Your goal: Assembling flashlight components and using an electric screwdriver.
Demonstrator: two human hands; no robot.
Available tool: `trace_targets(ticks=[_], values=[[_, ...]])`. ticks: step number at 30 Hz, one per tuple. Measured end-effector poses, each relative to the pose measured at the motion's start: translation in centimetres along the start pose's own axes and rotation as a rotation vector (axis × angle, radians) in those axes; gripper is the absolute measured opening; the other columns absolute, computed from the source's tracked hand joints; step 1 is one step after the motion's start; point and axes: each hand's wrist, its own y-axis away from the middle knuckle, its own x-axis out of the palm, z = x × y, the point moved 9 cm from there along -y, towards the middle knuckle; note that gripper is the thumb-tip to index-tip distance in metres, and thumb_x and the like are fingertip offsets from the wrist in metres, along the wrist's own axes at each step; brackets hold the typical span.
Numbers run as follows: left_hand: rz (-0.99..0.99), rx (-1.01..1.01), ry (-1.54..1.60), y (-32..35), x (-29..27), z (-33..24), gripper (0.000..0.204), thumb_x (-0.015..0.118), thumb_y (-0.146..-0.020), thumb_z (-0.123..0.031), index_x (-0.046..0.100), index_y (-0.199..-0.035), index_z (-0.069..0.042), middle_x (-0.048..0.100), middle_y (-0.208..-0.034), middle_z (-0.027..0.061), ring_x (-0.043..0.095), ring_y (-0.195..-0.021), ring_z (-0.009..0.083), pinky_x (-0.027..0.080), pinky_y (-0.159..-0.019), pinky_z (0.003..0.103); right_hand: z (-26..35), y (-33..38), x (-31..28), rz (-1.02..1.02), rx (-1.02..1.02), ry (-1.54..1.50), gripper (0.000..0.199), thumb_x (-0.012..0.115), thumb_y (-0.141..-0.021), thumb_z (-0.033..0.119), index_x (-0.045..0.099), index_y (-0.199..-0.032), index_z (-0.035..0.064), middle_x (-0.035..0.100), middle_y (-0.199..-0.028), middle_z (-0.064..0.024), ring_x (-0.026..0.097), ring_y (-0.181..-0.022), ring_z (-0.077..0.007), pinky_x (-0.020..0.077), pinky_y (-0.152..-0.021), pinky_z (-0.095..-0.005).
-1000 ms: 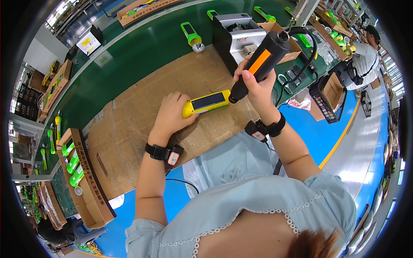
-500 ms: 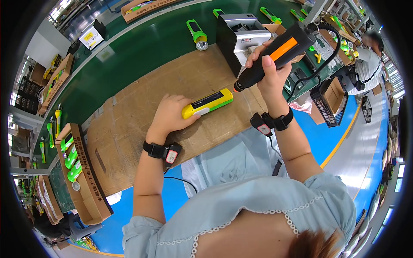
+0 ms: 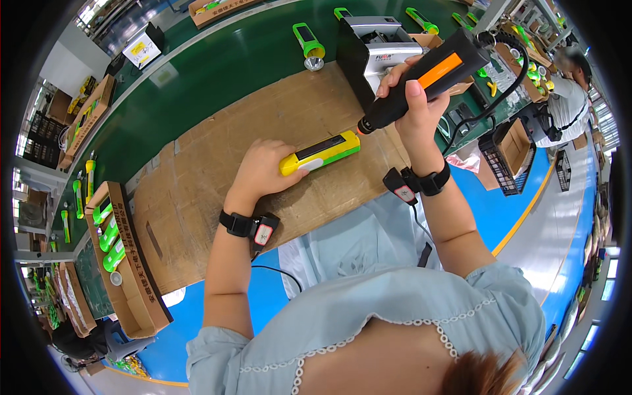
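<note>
My left hand (image 3: pixel 266 168) is closed round the near end of a yellow and green flashlight (image 3: pixel 329 157) with a dark panel along its top. The flashlight is held over a brown cardboard sheet (image 3: pixel 217 191). In my right hand (image 3: pixel 421 108) is a black electric screwdriver (image 3: pixel 405 99) with an orange stripe, tilted down to the left. Its orange-ringed tip is right by the flashlight's far end; whether they touch I cannot tell. A cable curls away from the screwdriver's back end.
Behind the sheet stand a grey and black machine (image 3: pixel 378 56) and a green flashlight (image 3: pixel 308 43) with its reflector. At left, a long cardboard box (image 3: pixel 141 276) holds several green flashlight parts. A black crate (image 3: pixel 507 158) is at right, with a person (image 3: pixel 566 99) beyond it.
Both hands stay in nearly the same pose. The view has shifted slightly, and the screwdriver tip remains at the flashlight's end.
</note>
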Motion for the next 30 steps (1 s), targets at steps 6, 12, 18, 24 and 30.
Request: trace_targets(ticks=[6,12,18,24,30], values=[[-0.007,0.004,0.007,0.0,-0.1,0.0,0.040,0.070,-0.070,-0.039,0.067,-0.087,-0.004,0.063,-0.079,0.0116,0.058,-0.076,0.0309,0.043,-0.072,0.038,-0.3,0.1,0.2,0.031,0.008,-0.016,0.037,0.068,-0.081,0.018,0.047,-0.104,-0.0016,0.058,-0.073,-0.0097,0.058,-0.062,-0.0164,0.0472,-0.060,-0.0286],[-0.024,0.004,0.010,0.0,-0.1,0.0,0.039,0.070,-0.069,-0.040,0.066,-0.086,-0.005,0.062,-0.079,0.0119,0.058,-0.076,0.0313,0.043,-0.072,0.039,-0.7,0.6,0.1,0.061,0.032,0.045,0.046,0.070,-0.081,0.027,0.044,-0.108,-0.0008,0.056,-0.078,-0.0131,0.058,-0.065,-0.0219,0.0495,-0.059,-0.0324],[-0.044,0.036,0.010,0.0,0.0,-0.6,0.038,0.071,-0.068,-0.037,0.062,-0.088,-0.006,0.060,-0.081,0.0115,0.057,-0.079,0.0310,0.042,-0.072,0.039,-1.1,1.0,0.0,0.066,0.068,0.076,0.045,0.070,-0.080,0.024,0.044,-0.107,-0.0006,0.056,-0.076,-0.0126,0.058,-0.065,-0.0209,0.0494,-0.060,-0.0317],[-0.074,-0.013,-0.047,-0.2,1.1,-1.2,0.037,0.072,-0.067,-0.028,0.057,-0.093,-0.005,0.056,-0.087,0.0125,0.054,-0.084,0.0315,0.041,-0.072,0.039,-2.0,2.6,0.7,0.131,0.075,0.223,0.042,0.070,-0.077,0.019,0.045,-0.105,0.0002,0.056,-0.074,-0.0103,0.058,-0.064,-0.0172,0.0478,-0.060,-0.0298],[-0.100,0.008,-0.077,-0.2,1.0,-1.0,0.038,0.072,-0.066,-0.026,0.055,-0.092,-0.005,0.056,-0.088,0.0119,0.054,-0.085,0.0304,0.041,-0.072,0.039,-2.9,1.9,0.2,0.082,0.164,0.162,0.036,0.071,-0.074,0.003,0.046,-0.100,-0.0004,0.059,-0.074,-0.0070,0.057,-0.063,-0.0120,0.0480,-0.058,-0.0250]])
